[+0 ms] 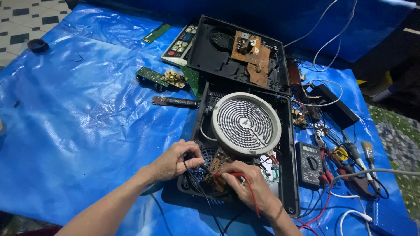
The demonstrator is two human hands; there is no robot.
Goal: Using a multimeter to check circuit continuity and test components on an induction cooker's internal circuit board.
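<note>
Circuit board (217,165), brown and set in the near corner of an opened black cooker housing (286,144) just below its round white coiled heating element (246,123), sits under both of my hands on a blue plastic sheet (87,122). My left hand (175,159) pinches a black test probe (197,162) against the board, and my right hand (245,185) grips a red test probe (229,175) touching it. Just right of the housing lies a dark multimeter (309,164), beside pliers (339,164) and a paintbrush (368,150).
</note>
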